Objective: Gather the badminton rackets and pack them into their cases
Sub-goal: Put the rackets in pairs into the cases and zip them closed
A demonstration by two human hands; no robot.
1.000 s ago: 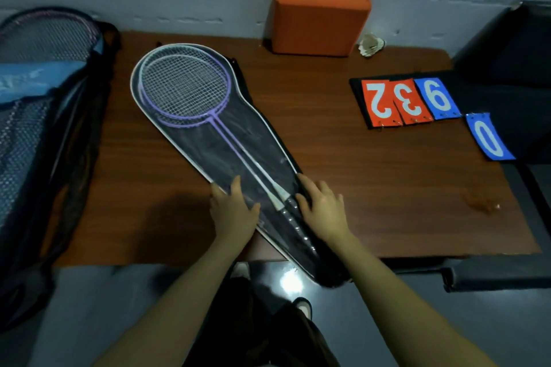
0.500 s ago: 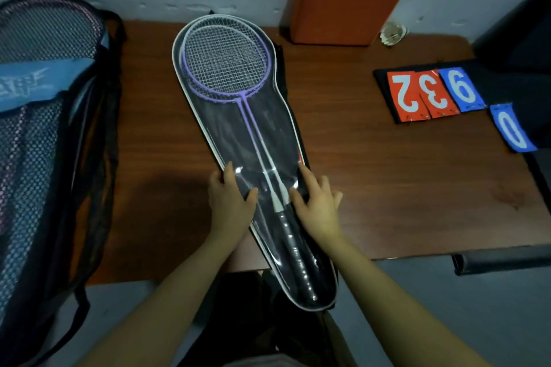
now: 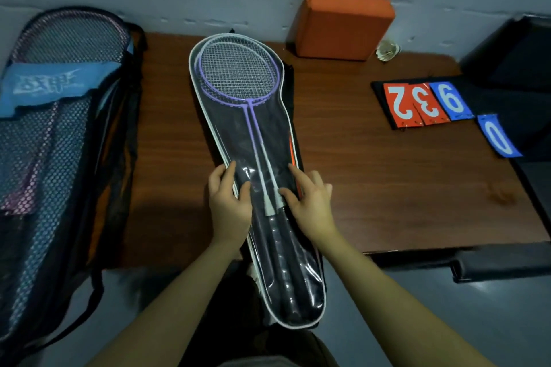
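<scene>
Clear-fronted case with rackets inside has swung straight on the worktop; my left hand and right hand press flat on its sides, fingers relaxed. Zipping likely comes next.

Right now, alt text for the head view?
Both hands, left hand and right hand, rest on a clear racket case holding purple rackets, on a brown table. A mesh racket bag lies left; an orange block and score cards lie behind and right.
</scene>
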